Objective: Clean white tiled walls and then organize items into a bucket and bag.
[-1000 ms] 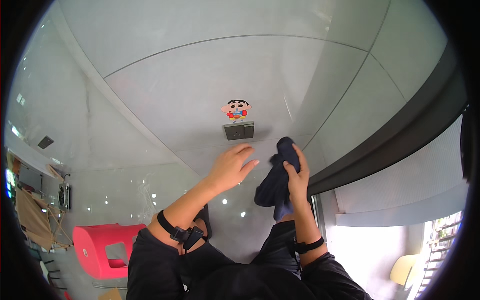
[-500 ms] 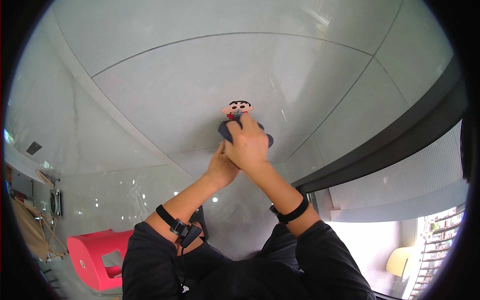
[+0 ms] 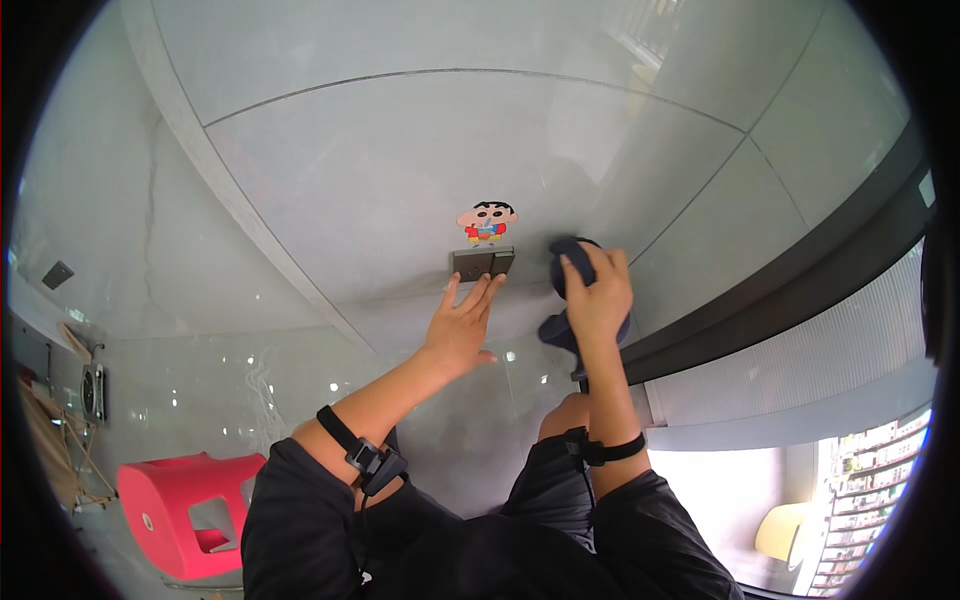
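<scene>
A dark grey wall socket plate (image 3: 474,264) is fixed low on the pale tiled wall, with a cartoon-figure sticker (image 3: 487,216) just above it. My left hand (image 3: 461,328) is open, its fingers stretched upward, with the fingertips at the plate's lower edge. To the right of the plate, my right hand (image 3: 600,300) is closed on a dark navy cloth (image 3: 568,262), held bunched up. Part of the cloth hangs below the fingers, and its edges are slightly blurred. A gap of bare wall lies between cloth and plate.
On the left stands a red plastic stool (image 3: 165,500) on the glossy floor. A dark frame (image 3: 720,312) curves along the right, beside a ribbed pale panel (image 3: 800,370). A yellow chair (image 3: 782,530) shows at lower right. Black straps circle both my arms.
My right hand has moved right with the navy cloth, uncovering the socket plate and the whole sticker. My left hand now reaches up to the plate with its fingers extended.
</scene>
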Tool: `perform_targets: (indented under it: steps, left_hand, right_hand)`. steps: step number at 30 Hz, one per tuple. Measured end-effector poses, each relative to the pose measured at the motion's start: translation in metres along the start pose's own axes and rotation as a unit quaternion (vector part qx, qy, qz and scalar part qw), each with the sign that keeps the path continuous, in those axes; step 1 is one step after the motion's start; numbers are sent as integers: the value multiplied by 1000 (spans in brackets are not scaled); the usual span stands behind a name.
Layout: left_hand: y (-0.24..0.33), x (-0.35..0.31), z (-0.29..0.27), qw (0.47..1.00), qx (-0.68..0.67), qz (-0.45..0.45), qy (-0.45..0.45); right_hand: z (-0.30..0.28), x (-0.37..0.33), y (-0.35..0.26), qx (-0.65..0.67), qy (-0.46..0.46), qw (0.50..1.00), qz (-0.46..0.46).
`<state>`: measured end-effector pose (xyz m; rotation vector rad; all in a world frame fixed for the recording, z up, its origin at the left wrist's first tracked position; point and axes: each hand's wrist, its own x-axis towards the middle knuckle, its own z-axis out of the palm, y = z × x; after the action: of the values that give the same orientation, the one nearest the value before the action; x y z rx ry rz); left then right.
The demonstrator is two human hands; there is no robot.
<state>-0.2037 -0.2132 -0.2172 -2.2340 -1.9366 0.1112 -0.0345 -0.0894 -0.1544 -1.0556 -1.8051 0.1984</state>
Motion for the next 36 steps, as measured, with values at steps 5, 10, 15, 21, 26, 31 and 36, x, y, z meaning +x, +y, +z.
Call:
perform_targets:
  steps: [5,10,15,21,26,31,36]
  left_hand:
    - [8,10,0,995,4,-16,-98]
    - [2,7,61,892,-403,-97,178]
    - [0,6,61,983,-173,-30,59]
    - [15,-24,12,987,-96,30,-129]
    - [28,-26,-10,991,-72,69,-86]
    - [46,-26,-39,977,-213,31,-5]
    - [50,-36,-35,956,-289,51,3]
  right_hand:
    - [52,-19,-55,-74,-82,985,-130]
    - [105,-50,-117,-75,-172,942,-279]
    - [47,-58,-68,186,-298,930,-111]
    - [16,-92,62,530,-143,736,396]
    - [14,-121,64,575,-132,672,448]
    - [4,-138,55,550,-287,651,438]
    - [-14,-146,45,694,-305,443,478]
